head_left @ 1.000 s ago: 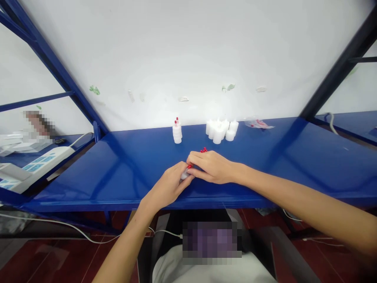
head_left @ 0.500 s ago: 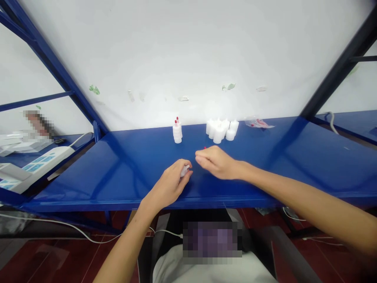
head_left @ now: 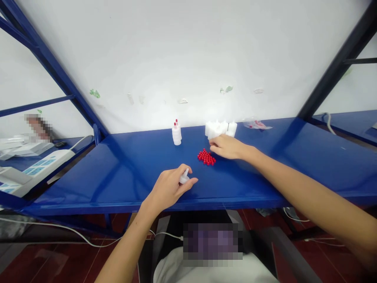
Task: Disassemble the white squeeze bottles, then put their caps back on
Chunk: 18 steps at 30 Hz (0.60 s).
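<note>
My left hand [head_left: 173,184] is curled around a small white squeeze bottle [head_left: 184,177] near the front edge of the table. The bottle's pointed nozzle sticks up bare between thumb and forefinger, and the palm hides most of its body. My right hand [head_left: 225,146] is at the front of a cluster of white bottles [head_left: 210,129], its fingers bent inward. What those fingers hold, if anything, cannot be seen. Just left of and in front of it lies a pile of small red caps [head_left: 206,157]. Further back stand white bottles with red tips [head_left: 176,135], lined up one behind another.
A clear plastic bag with red bits [head_left: 257,125] lies at the back right of the blue table [head_left: 141,157]. Blue frame posts [head_left: 61,67] rise on the left, a dark post [head_left: 330,63] on the right. A power strip [head_left: 41,167] rests at left.
My right hand has moved back and right, from over the red caps to the white bottles, uncovering the pile. My left hand's thumb has opened slightly, showing more of the bottle's nozzle.
</note>
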Available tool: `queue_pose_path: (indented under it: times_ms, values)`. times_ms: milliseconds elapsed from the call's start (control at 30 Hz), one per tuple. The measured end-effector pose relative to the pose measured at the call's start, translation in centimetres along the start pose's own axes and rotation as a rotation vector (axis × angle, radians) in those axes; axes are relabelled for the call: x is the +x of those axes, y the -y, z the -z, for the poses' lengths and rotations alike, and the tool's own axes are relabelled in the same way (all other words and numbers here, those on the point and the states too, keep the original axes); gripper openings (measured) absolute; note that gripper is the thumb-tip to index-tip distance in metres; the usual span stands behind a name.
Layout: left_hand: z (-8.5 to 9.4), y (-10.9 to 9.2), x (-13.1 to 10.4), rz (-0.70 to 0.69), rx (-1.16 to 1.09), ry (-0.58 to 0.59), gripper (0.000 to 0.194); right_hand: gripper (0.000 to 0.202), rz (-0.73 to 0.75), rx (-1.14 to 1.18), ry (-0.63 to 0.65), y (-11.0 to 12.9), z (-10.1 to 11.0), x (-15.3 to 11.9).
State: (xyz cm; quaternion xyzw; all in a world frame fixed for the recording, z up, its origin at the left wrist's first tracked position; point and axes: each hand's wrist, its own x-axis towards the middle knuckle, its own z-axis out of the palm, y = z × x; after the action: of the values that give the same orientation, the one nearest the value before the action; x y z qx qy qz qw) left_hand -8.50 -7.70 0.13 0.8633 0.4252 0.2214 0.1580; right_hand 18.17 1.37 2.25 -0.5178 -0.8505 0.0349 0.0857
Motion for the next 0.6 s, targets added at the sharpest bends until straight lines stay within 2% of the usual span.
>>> queue_pose_path:
  times_ms: [267, 600]
  values:
    - [0.04, -0.15, 0.12, -0.006, 0.016, 0.005, 0.024, 0.03, -0.027, -0.051, 0.11, 0.15, -0.5, 0.17]
    - [0.05, -0.08, 0.12, -0.016, 0.024, 0.011, 0.025, 0.036, 0.058, 0.064, 0.108, -0.01, -0.74, 0.14]
